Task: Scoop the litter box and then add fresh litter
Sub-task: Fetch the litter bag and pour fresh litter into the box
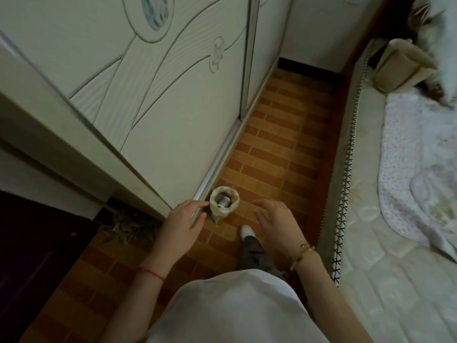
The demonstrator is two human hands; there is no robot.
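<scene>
Bag [215, 212] stands open-topped beside the wardrobe [173, 107]; left hand [181, 225] and right hand [277, 222], both spread and empty, should take opposite rim sides, keeping it upright.

2 hands: L hand [181, 225], R hand [277, 222]; 1 bag [224, 203], 1 shoe [247, 230]

Matt brick-patterned floor [279, 144], quilted cloth mattress [395, 280]
</scene>
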